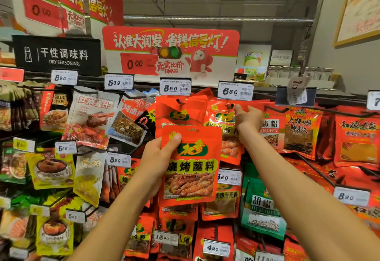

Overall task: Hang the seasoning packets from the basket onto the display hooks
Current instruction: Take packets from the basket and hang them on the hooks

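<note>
Head view: packet (190,164) between left fingers (173,140)

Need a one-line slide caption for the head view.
Left hand holds a red seasoning packet while the right hand reaches to the hook under the 6.30 price tag.

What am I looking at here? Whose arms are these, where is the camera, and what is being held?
There is no machine here: a person wears one wide-angle camera on the head, so you see their own two bare arms reaching forward. In front is a shop display wall of dry seasoning packets hanging on hooks, with price tags above the rows. The left hand grips a red seasoning packet by its upper left corner, thumb on the front. The right hand reaches up to the top of the hung red packets under the 6.30 price tag, near their hanging hole. Whether its fingers pinch anything is hard to tell. No basket is in view.
</note>
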`<state>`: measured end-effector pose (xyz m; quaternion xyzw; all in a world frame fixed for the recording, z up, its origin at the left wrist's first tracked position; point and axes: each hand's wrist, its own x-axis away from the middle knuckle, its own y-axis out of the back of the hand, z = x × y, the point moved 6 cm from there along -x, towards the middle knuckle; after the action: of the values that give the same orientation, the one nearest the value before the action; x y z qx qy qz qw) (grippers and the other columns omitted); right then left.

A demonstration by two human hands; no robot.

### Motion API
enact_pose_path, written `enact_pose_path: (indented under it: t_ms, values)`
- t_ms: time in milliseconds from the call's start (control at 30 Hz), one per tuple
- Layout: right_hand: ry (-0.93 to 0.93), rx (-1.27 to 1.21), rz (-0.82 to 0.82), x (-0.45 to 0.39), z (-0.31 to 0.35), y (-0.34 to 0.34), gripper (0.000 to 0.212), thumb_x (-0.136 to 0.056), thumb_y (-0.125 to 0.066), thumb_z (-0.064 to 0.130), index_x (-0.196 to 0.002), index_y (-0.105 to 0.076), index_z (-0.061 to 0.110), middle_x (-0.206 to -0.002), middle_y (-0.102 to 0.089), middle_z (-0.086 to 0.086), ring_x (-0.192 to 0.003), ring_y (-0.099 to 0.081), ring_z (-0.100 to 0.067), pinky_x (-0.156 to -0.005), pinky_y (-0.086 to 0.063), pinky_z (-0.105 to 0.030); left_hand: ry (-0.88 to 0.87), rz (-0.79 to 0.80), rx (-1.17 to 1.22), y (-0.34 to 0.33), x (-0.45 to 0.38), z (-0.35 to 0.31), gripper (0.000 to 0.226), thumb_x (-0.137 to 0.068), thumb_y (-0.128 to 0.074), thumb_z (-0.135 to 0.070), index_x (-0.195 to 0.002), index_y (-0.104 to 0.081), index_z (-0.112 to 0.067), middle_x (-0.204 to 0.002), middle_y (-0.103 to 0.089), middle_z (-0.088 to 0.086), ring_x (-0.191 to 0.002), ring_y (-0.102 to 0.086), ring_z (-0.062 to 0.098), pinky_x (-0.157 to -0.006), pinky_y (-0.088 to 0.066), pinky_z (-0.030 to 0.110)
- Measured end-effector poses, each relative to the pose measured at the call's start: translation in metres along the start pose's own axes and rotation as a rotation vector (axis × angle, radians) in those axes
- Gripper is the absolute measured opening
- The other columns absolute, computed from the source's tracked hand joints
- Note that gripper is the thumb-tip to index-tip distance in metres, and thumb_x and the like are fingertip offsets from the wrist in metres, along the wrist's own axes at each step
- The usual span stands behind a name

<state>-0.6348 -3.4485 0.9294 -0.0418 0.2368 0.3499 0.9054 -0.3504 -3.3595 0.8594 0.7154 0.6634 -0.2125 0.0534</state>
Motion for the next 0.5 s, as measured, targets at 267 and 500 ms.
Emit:
enact_pose_path:
  t_ms: [267,500]
  values:
    - [-0.055,0.308,0.167,-0.025,-0.013,0.006,0.056,-0.096,-0.055,0.060,-0.125,-0.060,0.013,-0.122,-0.065,-0.010,-0.109,-0.061,-0.032,-0.080,-0.040,-0.033,0.067,0.034,0.078,-0.047,-0.030,0.011,0.010,-0.097,-0.064,-0.017,-0.096,-0.073,-0.013,-0.097,-0.078,0.014,-0.086,-0.074,0.030,-0.082,-0.060,0.045]
    - [-0.074,-0.632,0.495,0.033,0.003,0.042,0.020,-0.090,-0.065,0.031,-0.102,-0.070,0.015,-0.081,-0.073,0.000,-0.072,-0.068,-0.015,-0.063,-0.053,-0.031,0.038,0.049,0.046,-0.097,-0.066,0.006,0.018,-0.097,-0.067,-0.031,-0.098,-0.071,-0.013,-0.086,-0.080,0.004,-0.074,-0.076,0.018,-0.063,-0.061,0.032]
